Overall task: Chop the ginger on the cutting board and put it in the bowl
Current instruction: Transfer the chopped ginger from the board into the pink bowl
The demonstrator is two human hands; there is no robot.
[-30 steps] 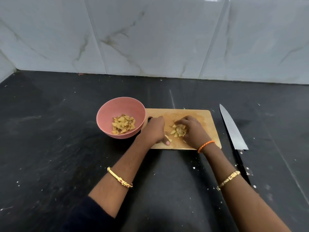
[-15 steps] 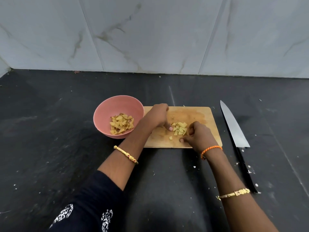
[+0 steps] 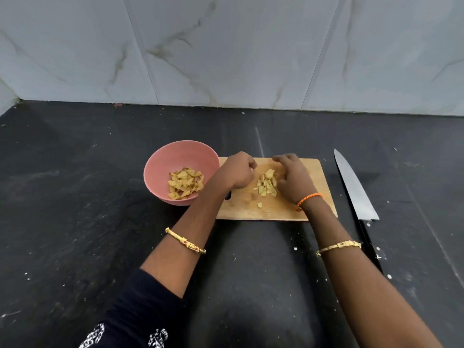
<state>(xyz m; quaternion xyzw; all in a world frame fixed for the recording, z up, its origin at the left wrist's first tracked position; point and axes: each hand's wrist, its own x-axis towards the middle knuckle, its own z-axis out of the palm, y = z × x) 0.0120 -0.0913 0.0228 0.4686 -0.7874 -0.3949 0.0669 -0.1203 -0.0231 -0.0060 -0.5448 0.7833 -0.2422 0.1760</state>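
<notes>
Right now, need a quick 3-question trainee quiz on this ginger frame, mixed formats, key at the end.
1. True or false: the knife lies on the cutting board.
2. Where is chopped ginger visible? A) only in the pink bowl B) only on the board C) in both
3. Fill in: the ginger pile on the board sits between the left hand and the ____ hand.

Key: 1 false, it lies on the counter right of the board. 2 C. 3 right.
</notes>
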